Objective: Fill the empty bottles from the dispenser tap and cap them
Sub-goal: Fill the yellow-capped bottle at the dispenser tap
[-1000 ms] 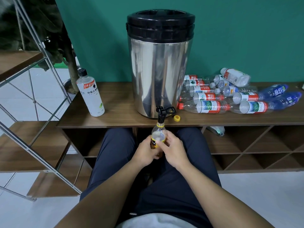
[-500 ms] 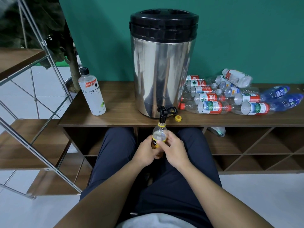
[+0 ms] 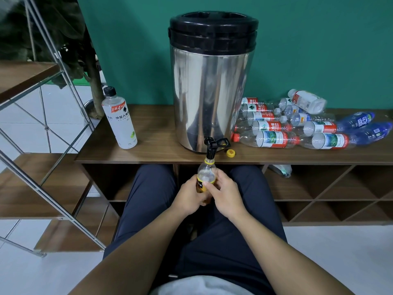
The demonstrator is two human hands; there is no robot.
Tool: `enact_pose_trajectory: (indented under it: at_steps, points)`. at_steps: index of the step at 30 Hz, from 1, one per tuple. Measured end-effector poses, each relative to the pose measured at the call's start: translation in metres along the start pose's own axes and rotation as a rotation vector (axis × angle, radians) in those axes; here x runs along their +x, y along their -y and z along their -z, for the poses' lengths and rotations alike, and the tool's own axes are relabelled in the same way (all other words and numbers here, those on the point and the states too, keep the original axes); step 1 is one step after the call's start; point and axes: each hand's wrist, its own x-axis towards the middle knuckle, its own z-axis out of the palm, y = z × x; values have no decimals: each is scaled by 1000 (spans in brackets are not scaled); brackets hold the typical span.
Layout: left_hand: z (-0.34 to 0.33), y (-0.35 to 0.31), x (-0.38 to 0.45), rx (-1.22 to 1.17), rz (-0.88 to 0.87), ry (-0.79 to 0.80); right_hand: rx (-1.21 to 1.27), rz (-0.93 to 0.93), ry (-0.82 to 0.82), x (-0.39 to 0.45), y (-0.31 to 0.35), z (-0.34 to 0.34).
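Both hands, left (image 3: 187,198) and right (image 3: 226,195), gripping bottle (image 3: 205,173) under tap (image 3: 210,148), yellow cap (image 3: 230,153) just right on shelf (image 3: 148,150)

View: one camera on my head, wide-angle.
Facing: forward and down, over my lap toward the shelf (image 3: 148,150) and green wall.
Near: my forearms, low in frame.
Far: dispenser (image 3: 212,81), centre, close ahead.
Shared: nothing, single view.
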Motion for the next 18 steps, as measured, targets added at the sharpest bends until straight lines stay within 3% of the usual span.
enact_pose_trajectory:
  at_steps: [18]
  points:
    - [-1, -5, -3, -44, 25, 7, 4, -4, -4, 1, -2, -1]
